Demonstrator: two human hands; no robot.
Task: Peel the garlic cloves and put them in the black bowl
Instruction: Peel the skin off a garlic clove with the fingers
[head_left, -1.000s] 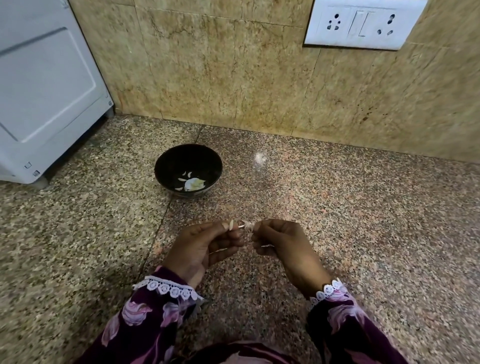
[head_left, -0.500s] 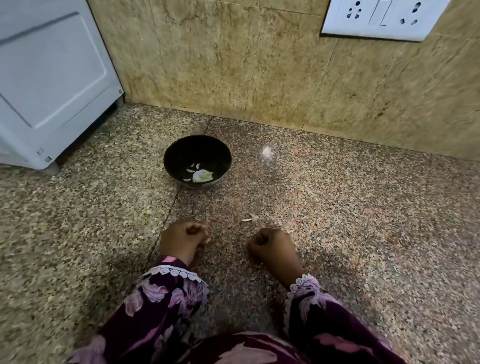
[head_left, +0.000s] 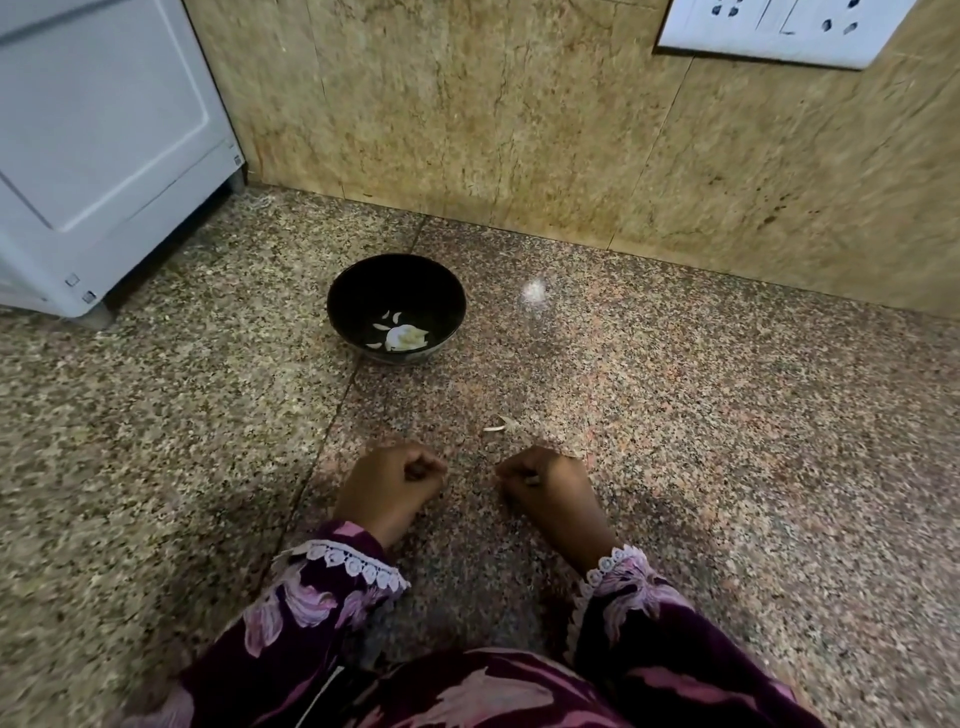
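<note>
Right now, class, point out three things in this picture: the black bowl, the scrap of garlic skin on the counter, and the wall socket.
black bowl (head_left: 340, 291): head view, left inner wall.
scrap of garlic skin (head_left: 497, 426): head view, its middle.
wall socket (head_left: 779, 26): head view, white faceplate.

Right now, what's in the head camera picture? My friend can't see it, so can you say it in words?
Two hands, the left hand and the right hand, rest curled on a speckled stone counter, with a small scrap of garlic skin lying just beyond them. Farther back sits a black bowl holding pale garlic pieces, near a tan wall.
</note>
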